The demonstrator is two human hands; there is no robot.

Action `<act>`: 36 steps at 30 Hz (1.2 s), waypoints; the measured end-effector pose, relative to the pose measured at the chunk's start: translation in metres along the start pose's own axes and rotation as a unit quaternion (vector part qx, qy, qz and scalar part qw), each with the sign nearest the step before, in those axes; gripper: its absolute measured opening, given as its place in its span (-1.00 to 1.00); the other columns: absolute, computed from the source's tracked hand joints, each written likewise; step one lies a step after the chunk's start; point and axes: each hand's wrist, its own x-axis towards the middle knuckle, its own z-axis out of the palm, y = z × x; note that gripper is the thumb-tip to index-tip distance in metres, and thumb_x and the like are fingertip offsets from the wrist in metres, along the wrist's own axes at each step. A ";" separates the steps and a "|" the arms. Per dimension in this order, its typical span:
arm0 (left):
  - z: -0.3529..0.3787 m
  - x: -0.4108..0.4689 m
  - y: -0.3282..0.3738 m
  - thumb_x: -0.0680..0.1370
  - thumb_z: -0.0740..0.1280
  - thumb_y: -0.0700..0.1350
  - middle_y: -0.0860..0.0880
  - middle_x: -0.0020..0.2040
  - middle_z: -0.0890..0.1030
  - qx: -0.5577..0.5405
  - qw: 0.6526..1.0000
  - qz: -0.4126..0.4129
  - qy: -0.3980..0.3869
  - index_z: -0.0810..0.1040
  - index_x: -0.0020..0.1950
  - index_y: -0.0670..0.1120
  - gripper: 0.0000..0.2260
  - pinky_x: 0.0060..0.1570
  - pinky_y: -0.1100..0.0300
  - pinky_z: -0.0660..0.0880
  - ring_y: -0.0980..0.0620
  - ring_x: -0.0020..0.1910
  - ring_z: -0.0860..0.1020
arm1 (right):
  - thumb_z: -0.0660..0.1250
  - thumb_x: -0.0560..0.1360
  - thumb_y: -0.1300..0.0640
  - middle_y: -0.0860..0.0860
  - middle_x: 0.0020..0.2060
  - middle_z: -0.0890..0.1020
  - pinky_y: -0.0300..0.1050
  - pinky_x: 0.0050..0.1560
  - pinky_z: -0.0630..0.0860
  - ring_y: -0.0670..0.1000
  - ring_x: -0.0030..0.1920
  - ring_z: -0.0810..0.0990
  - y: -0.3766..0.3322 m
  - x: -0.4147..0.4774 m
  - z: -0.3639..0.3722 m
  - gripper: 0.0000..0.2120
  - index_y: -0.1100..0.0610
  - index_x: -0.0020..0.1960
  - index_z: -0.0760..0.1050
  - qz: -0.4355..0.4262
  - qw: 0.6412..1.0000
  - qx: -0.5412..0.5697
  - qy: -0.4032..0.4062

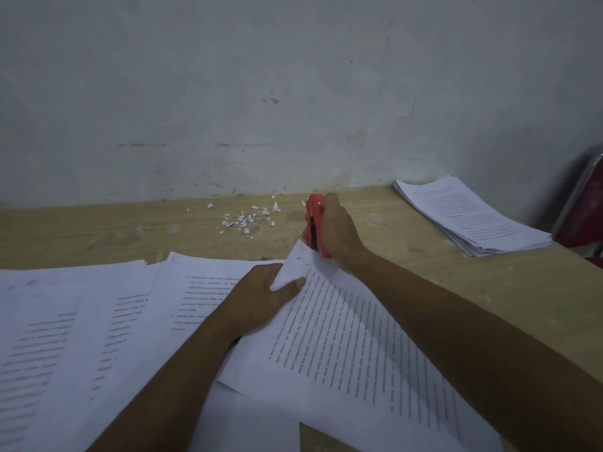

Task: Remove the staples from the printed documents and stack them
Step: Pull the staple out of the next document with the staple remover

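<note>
Right hand [339, 230] grips red stapler [314, 220] at document [342, 337] corner; left hand [261, 298] pinches that corner. Scraps [244, 220] near table [98, 230] back edge. Print unreadable.

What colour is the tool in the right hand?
Red; the tool in the right hand shows best in the head view.

Matt paper in printed documents [359, 337] and scraps [244, 220], on pale wood-grain tabletop [98, 230]. Smooth red plastic tool [314, 207], centre frame. Rough, scuffed wall [228, 93] above.
</note>
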 end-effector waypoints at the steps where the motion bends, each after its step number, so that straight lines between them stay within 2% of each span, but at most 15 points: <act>1: 0.000 0.000 -0.001 0.58 0.30 0.13 0.24 -0.11 0.69 0.003 1.000 0.002 0.001 0.63 -0.01 0.14 -0.85 -0.17 0.30 0.47 0.27 -0.15 0.65 | -0.08 0.58 -0.08 0.16 -0.31 0.58 0.00 -0.25 0.50 0.11 -0.35 0.54 0.000 0.002 -0.007 -0.48 0.27 -0.06 0.51 0.029 0.999 0.019 -0.007; 3: 0.000 0.001 -0.002 0.58 0.30 0.12 0.24 -0.06 0.68 0.013 1.000 0.005 0.003 0.64 0.05 0.14 -0.84 -0.12 0.27 0.48 0.28 -0.11 0.63 | -0.03 0.61 -0.06 0.15 -0.30 0.57 -0.06 -0.31 0.47 0.09 -0.37 0.52 0.004 0.008 -0.021 -0.54 0.22 -0.13 0.50 0.052 0.998 -0.022 -0.014; 5: -0.001 0.001 -0.003 0.58 0.31 0.12 0.23 -0.01 0.67 0.017 1.000 0.004 0.002 0.63 0.12 0.15 -0.82 -0.07 0.24 0.48 0.27 -0.06 0.63 | 0.01 0.63 -0.08 0.13 -0.31 0.53 -0.12 -0.35 0.44 0.08 -0.35 0.50 0.011 0.014 -0.034 -0.56 0.20 -0.19 0.44 0.012 0.990 -0.137 -0.018; 8: -0.001 0.001 -0.003 0.57 0.32 0.13 0.21 0.06 0.66 0.023 1.000 -0.004 -0.002 0.60 0.20 0.15 -0.77 0.00 0.17 0.51 0.24 -0.01 0.62 | 0.02 0.67 -0.11 0.03 -0.40 0.49 -0.14 -0.31 0.38 0.02 -0.39 0.47 0.030 0.020 -0.047 -0.52 0.14 -0.30 0.36 -0.040 0.958 -0.280 -0.043; 10: -0.001 0.001 -0.001 0.56 0.33 0.13 0.19 0.08 0.65 0.021 1.000 -0.014 -0.005 0.58 0.22 0.14 -0.75 0.05 0.12 0.53 0.20 0.01 0.62 | 0.06 0.67 -0.12 -0.02 -0.38 0.51 -0.13 -0.28 0.38 -0.04 -0.36 0.49 0.044 0.025 -0.053 -0.58 0.07 -0.26 0.41 -0.036 0.942 -0.331 -0.046; 15: 0.001 0.001 0.001 0.55 0.37 0.09 0.21 0.09 0.59 0.020 1.000 -0.017 0.010 0.48 0.17 0.20 -0.79 0.09 0.13 0.50 0.17 0.06 0.58 | 0.19 0.54 -0.28 0.03 -0.24 0.62 -0.01 -0.15 0.59 0.05 -0.22 0.61 0.070 0.028 -0.050 -0.55 0.12 -0.08 0.53 -0.003 0.927 -0.372 0.034; 18: 0.002 0.000 0.001 0.55 0.36 0.09 0.24 0.08 0.59 0.025 0.999 -0.014 0.017 0.47 0.18 0.21 -0.78 0.05 0.18 0.48 0.23 0.05 0.57 | 0.14 0.53 -0.29 0.09 -0.17 0.64 0.07 -0.07 0.61 0.11 -0.12 0.63 0.069 0.027 -0.041 -0.50 0.14 -0.05 0.55 -0.002 0.924 -0.373 0.084; 21: 0.002 0.001 0.001 0.55 0.34 0.12 0.24 0.09 0.59 0.042 0.999 -0.021 0.016 0.47 0.18 0.22 -0.78 0.02 0.22 0.49 0.23 0.04 0.58 | 0.15 0.60 -0.17 0.17 -0.03 0.63 0.10 0.09 0.56 0.20 0.05 0.58 0.063 0.034 -0.040 -0.54 0.22 0.05 0.53 0.020 0.916 -0.390 0.094; 23: 0.001 0.002 0.000 0.54 0.34 0.14 0.22 0.11 0.60 0.044 0.999 -0.028 0.013 0.48 0.20 0.22 -0.76 0.06 0.16 0.51 0.20 0.04 0.59 | 0.16 0.60 -0.15 0.17 0.01 0.62 0.11 0.13 0.55 0.20 0.09 0.58 0.062 0.037 -0.042 -0.56 0.22 0.08 0.53 0.039 0.918 -0.382 0.101; 27: 0.000 0.000 0.002 0.53 0.36 0.15 0.20 0.13 0.61 0.026 0.999 -0.040 0.012 0.50 0.19 0.21 -0.75 0.11 0.08 0.55 0.17 0.03 0.61 | 0.13 0.58 -0.23 0.14 0.02 0.62 0.11 0.15 0.53 0.19 0.09 0.57 0.064 0.038 -0.043 -0.50 0.19 0.10 0.53 0.051 0.917 -0.381 0.102; 30: -0.002 -0.001 0.005 0.50 0.42 0.09 0.13 0.08 0.66 -0.035 0.998 -0.061 0.009 0.51 0.18 0.15 -0.72 0.03 0.05 0.61 0.12 -0.04 0.67 | 0.06 0.58 -0.29 0.10 0.02 0.61 0.10 0.21 0.38 0.16 0.16 0.47 0.059 0.033 -0.043 -0.44 0.16 0.10 0.55 0.020 0.894 -0.433 0.117; 31: -0.003 -0.001 0.006 0.49 0.44 0.07 0.10 0.06 0.68 -0.059 0.996 -0.068 0.007 0.51 0.20 0.11 -0.69 0.00 0.05 0.63 0.10 -0.07 0.69 | 0.07 0.59 -0.28 0.06 -0.01 0.61 0.11 0.21 0.33 0.13 0.17 0.45 0.057 0.029 -0.044 -0.47 0.14 0.07 0.57 -0.007 0.899 -0.419 0.129; 33: -0.005 -0.002 0.012 0.48 0.46 0.03 0.08 0.01 0.71 -0.075 0.995 -0.065 0.005 0.53 0.19 0.07 -0.69 -0.09 0.11 0.64 0.09 -0.12 0.70 | 0.12 0.60 -0.24 -0.01 -0.12 0.61 0.03 0.14 0.38 0.06 0.08 0.49 0.051 0.016 -0.048 -0.53 0.11 -0.01 0.59 -0.057 0.941 -0.311 0.119; 35: -0.007 -0.003 0.018 0.48 0.47 0.00 0.07 -0.05 0.73 -0.078 0.996 -0.051 0.007 0.56 0.15 0.05 -0.73 -0.14 0.12 0.64 0.07 -0.14 0.71 | 0.16 0.62 -0.18 0.03 -0.21 0.65 -0.12 -0.07 0.46 0.06 -0.08 0.59 0.044 -0.001 -0.057 -0.56 0.14 -0.07 0.61 -0.095 0.974 -0.203 0.041; 36: -0.009 -0.004 0.021 0.48 0.48 -0.01 0.06 -0.05 0.73 -0.085 0.995 -0.043 0.010 0.58 0.14 0.03 -0.73 -0.12 0.10 0.65 0.04 -0.14 0.71 | 0.16 0.63 -0.15 0.08 -0.22 0.66 -0.13 -0.12 0.46 0.07 -0.12 0.61 0.040 -0.010 -0.063 -0.56 0.15 -0.08 0.63 -0.114 0.976 -0.186 -0.011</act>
